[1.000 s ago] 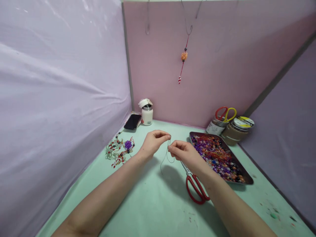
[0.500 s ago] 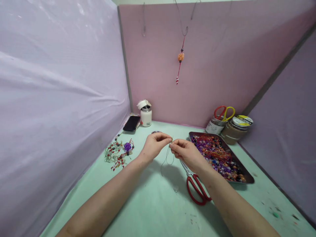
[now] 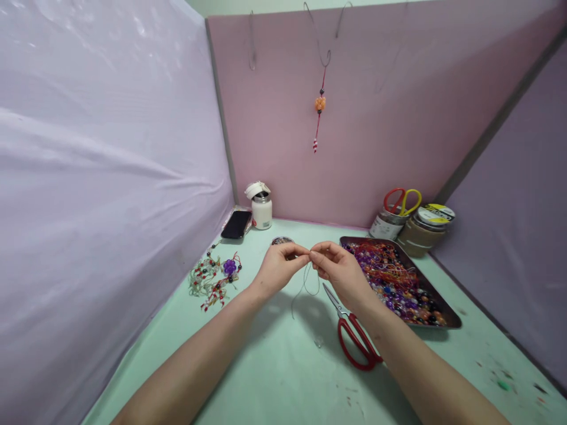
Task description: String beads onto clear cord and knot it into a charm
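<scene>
My left hand (image 3: pixel 283 267) and my right hand (image 3: pixel 337 267) meet fingertip to fingertip above the middle of the table. Both are closed in a pinch on a thin dark cord (image 3: pixel 305 289), which dangles below them in a loop with a loose tail. The part between the fingertips is hidden. Red-handled scissors (image 3: pixel 357 342) lie on the table below my right hand, blades slightly apart. Behind my left hand, a small round dish (image 3: pixel 282 241) is partly covered. A small clear piece (image 3: pixel 318 342) rests left of the scissors.
On the right, a tray (image 3: pixel 456 321) holds many beads and red-orange threads. Behind it stand a jar with scissors (image 3: pixel 387 225) and a lidded jar (image 3: pixel 420 235). At left lie beaded strings (image 3: pixel 212 274), a phone (image 3: pixel 237 224) and a white bottle (image 3: pixel 262 211). A beaded ornament (image 3: pixel 319 105) hangs from a hook.
My fingertips have drawn together at the cord, the left hand turning slightly. More of the round dish shows behind the left hand. The view has shifted a little.
</scene>
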{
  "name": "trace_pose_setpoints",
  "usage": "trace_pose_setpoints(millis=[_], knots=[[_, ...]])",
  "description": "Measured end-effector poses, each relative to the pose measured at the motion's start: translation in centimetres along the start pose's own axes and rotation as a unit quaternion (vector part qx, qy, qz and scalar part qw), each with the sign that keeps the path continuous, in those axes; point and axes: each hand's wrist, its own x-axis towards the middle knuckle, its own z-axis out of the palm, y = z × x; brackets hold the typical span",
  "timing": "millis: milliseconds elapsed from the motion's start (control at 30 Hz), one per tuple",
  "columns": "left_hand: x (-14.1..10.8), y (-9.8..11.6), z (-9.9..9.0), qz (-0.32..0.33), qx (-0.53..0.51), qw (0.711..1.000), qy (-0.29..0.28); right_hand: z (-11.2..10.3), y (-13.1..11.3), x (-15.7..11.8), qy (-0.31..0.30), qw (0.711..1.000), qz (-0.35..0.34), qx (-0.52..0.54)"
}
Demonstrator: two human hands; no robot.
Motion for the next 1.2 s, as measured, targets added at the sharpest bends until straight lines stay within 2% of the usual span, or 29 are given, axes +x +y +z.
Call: trace_pose_setpoints(millis=[133,267,333,433,600,733,900,1067,1200], knots=[[0.0,0.0,-0.1,-0.014,-0.007,1.000,-0.008,-0.2,-0.4,-0.1,0.016,0.999,-0.035,-0.038],[0.1,0.0,-0.4,-0.037,-0.003,0.999,-0.018,-1.3,-1.2,0.1,0.062,0.990,-0.082,-0.099],[0.2,-0.1,-0.5,-0.050,-0.008,0.998,-0.028,-2.0,-1.8,0.1,0.072,0.989,-0.104,-0.072],[0.2,-0.2,-0.5,-0.074,-0.012,0.996,-0.048,-2.9,-3.1,0.1,0.084,0.990,-0.110,0.024],[-0.1,0.2,-0.7,-0.124,0.024,0.986,-0.109,-4.4,-5.0,0.4,0.147,0.966,-0.168,0.132],[-0.3,0.7,-0.8,-0.166,0.053,0.971,-0.165,-5.6,-5.2,1.0,0.176,0.948,-0.219,0.151],[-0.3,0.5,-0.8,-0.168,0.053,0.962,-0.207,-6.2,-5.1,1.3,0.184,0.937,-0.256,0.150],[-0.4,0.6,-0.9,-0.154,0.022,0.958,-0.239,-6.2,-4.2,2.1,0.205,0.936,-0.253,0.132],[-0.6,1.5,-1.3,-0.096,-0.026,0.965,-0.244,-6.5,-2.3,3.3,0.203,0.958,-0.176,0.100]])
